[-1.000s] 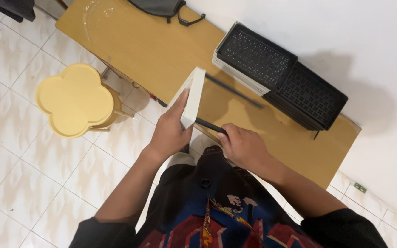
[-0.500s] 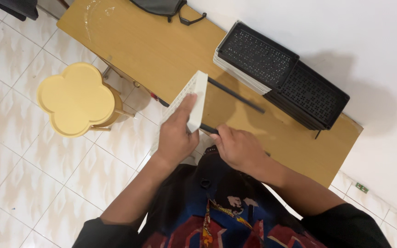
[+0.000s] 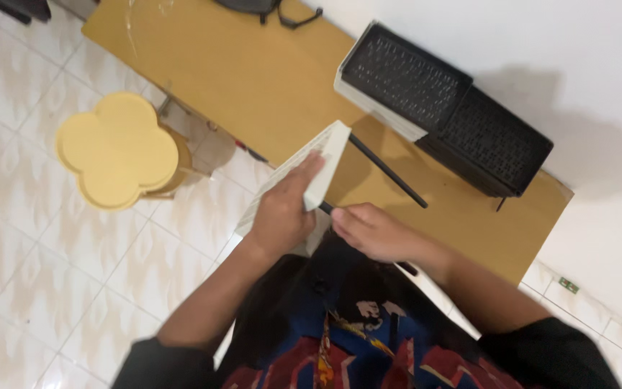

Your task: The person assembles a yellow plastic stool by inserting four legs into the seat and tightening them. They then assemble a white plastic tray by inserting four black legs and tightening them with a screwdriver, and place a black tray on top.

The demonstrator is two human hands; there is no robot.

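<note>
— What is the left hand (image 3: pixel 282 212) doing?

— It is clamped on a flat white panel (image 3: pixel 311 167) near the middle of the frame — fingers pressed together over its upper face, thumb out of sight beneath. The panel is tilted, its far corner lifted over the near edge of the yellow wooden bench (image 3: pixel 253 86), its near end hidden under the hand.

— And the right hand (image 3: pixel 372 232)?

— Just right of centre, fingers curled loosely toward the panel's lower edge. A thin dark rod (image 3: pixel 386 171) runs slantwise from behind the panel toward the right; whether those fingers pinch anything, I cannot tell.

— What else is on the bench?

— Two black perforated crates (image 3: pixel 444 108) lie side by side in the upper right, against the white wall (image 3: pixel 584 57). A dark strap (image 3: pixel 282 13) shows at the top edge of the frame.

— And off the bench?

— A yellow clover-shaped stool (image 3: pixel 118 149) stands at the left on the pale tiled floor (image 3: pixel 30 274), near the bench but apart from it.
</note>
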